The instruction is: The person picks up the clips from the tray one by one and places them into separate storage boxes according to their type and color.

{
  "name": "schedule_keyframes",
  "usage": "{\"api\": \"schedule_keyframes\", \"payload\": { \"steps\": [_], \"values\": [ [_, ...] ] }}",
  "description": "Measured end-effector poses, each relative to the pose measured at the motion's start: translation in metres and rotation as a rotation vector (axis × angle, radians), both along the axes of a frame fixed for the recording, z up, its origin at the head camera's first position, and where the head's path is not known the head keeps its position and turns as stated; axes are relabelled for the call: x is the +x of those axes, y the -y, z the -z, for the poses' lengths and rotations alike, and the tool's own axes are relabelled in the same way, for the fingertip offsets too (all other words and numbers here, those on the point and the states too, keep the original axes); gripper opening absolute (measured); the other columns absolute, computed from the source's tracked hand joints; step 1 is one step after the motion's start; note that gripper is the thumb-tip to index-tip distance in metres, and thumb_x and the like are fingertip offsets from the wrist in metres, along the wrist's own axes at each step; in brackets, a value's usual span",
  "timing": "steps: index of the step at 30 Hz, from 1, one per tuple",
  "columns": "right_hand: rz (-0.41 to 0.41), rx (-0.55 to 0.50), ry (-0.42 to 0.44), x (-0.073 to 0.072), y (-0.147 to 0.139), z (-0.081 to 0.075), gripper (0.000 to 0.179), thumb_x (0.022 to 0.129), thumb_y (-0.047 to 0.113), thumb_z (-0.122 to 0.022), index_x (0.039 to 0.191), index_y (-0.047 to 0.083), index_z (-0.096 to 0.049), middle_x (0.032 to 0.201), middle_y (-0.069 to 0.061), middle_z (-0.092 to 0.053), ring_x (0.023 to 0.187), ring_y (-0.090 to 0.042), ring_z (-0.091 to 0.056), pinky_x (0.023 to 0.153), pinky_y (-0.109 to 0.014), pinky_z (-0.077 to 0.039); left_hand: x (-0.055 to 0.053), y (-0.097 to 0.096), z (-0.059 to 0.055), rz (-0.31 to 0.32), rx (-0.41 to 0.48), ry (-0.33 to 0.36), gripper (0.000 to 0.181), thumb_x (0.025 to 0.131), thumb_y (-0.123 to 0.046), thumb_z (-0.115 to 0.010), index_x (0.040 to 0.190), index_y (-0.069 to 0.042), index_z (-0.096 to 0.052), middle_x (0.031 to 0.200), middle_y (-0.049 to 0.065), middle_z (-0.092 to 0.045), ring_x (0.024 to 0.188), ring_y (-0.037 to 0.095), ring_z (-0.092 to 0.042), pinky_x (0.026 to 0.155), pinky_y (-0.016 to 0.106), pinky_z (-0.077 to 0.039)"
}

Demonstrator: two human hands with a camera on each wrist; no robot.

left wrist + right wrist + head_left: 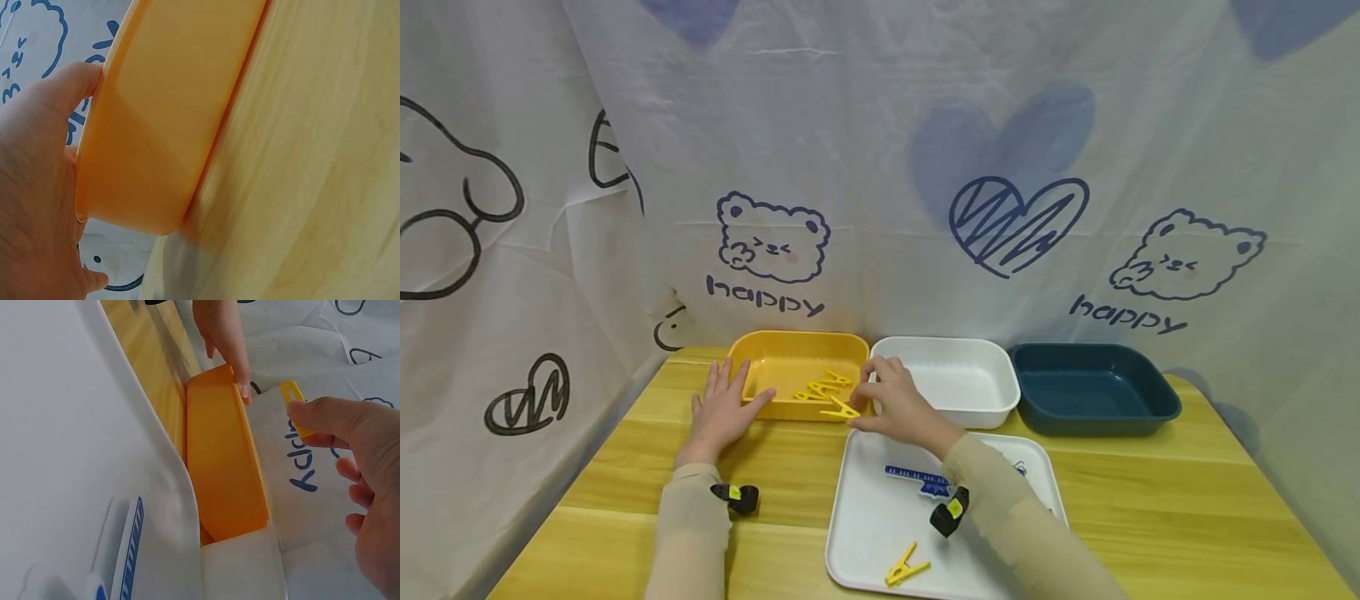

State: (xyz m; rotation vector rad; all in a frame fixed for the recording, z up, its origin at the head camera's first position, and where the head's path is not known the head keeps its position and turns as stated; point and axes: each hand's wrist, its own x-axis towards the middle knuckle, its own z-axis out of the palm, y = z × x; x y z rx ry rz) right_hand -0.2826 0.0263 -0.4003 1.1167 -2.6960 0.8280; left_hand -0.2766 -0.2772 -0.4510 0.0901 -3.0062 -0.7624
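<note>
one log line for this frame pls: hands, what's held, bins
left hand: steadies yellow bin | right hand: pinches yellow clothespin at bin's front rim | white tray: another yellow clip

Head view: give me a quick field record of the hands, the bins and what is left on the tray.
left hand: open, resting against the near left rim of the yellow bin
right hand: pinches a yellow clothespin at the yellow bin's near rim
yellow bin contents: several yellow clothespins
white bin: middle of the row, nothing seen inside
dark blue bin: right end, nothing seen inside
white tray: holds one yellow pin and a blue pin; the forearm hides part
table: wooden
</note>
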Motion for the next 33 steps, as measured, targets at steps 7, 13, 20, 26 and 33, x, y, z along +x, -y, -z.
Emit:
{"api": "schedule_keyframes", "payload": {
  "steps": [7,13,20,26,33],
  "values": [
    [0.048,-0.027,0.008,-0.011,0.015,0.009,0.018,0.079,0.029,-0.082,0.083,0.018,-0.068,0.108,-0.001,-0.047,0.108,-0.023,-0.036,0.093,-0.039,-0.032,0.001,0.0,0.002,-0.002,-0.005,-0.003,0.091,0.093,-0.07,-0.038,0.158,-0.012,-0.011,0.164,0.021,0.004,0.15,0.042,0.011,0.11,0.077,0.002],
    [0.106,-0.022,0.023,-0.017,0.026,0.013,0.019,0.081,0.032,-0.08,0.086,0.017,-0.069,0.11,-0.002,-0.047,0.109,-0.023,-0.036,0.094,-0.04,-0.032,0.001,-0.001,0.003,-0.004,-0.007,0.001,0.091,0.093,-0.071,-0.037,0.158,-0.013,-0.01,0.164,0.019,0.005,0.151,0.041,0.011,0.11,0.077,0.002],
    [0.16,-0.001,-0.017,-0.028,0.038,0.019,0.021,0.082,0.034,-0.079,0.09,0.017,-0.07,0.108,-0.003,-0.048,0.107,-0.023,-0.037,0.093,-0.038,-0.033,-0.001,-0.001,0.003,-0.004,-0.006,0.001,0.092,0.092,-0.071,-0.038,0.158,-0.012,-0.011,0.164,0.02,0.004,0.15,0.042,0.011,0.109,0.077,0.002],
    [0.171,-0.011,-0.035,-0.036,0.046,0.023,0.02,0.082,0.031,-0.079,0.088,0.015,-0.069,0.107,-0.006,-0.048,0.107,-0.026,-0.038,0.093,-0.039,-0.034,-0.001,-0.001,0.003,-0.001,-0.003,-0.001,0.091,0.092,-0.07,-0.039,0.158,-0.012,-0.012,0.164,0.02,0.004,0.151,0.042,0.011,0.109,0.077,0.001],
    [0.193,0.028,-0.05,-0.046,0.058,0.024,0.02,0.083,0.032,-0.078,0.088,0.016,-0.068,0.104,-0.005,-0.048,0.104,-0.025,-0.038,0.088,-0.037,-0.032,-0.001,0.0,0.002,-0.009,-0.008,-0.006,0.092,0.092,-0.071,-0.038,0.158,-0.012,-0.012,0.164,0.021,0.003,0.15,0.042,0.01,0.11,0.077,0.001]
  ]
}}
